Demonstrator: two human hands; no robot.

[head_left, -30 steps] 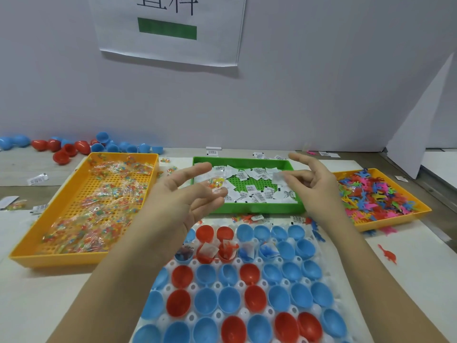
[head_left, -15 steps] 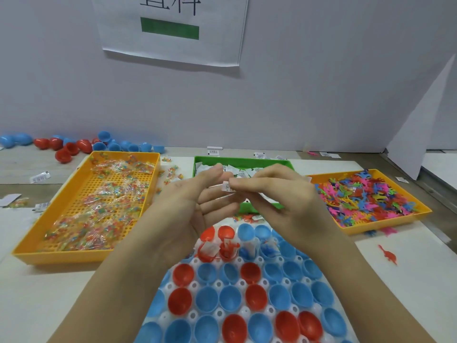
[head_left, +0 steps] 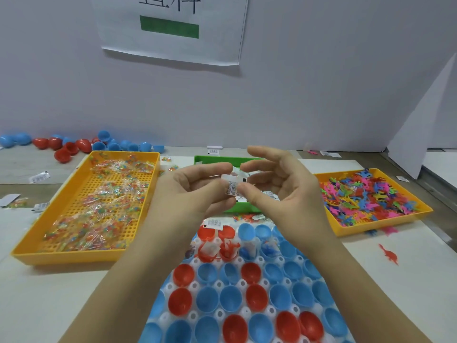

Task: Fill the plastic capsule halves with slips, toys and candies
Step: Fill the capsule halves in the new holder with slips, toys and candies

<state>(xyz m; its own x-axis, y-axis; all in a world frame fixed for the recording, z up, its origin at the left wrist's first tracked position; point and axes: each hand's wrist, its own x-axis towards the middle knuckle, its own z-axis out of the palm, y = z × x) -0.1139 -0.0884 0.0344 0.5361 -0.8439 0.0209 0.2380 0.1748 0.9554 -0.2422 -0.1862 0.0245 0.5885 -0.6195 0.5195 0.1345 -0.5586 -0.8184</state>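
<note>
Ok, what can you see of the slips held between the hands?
The slips are small white paper pieces, a few bunched together, with fine black print and a black square mark. They look thin and slightly curled. The left hand pinches the bunch from one side, the right hand from the other. They are held in the air, and in this view they lie over the green tray.

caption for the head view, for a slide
Left hand and right hand pinch paper slips over red and blue capsule halves, between a candy tray and a toy tray.
</note>
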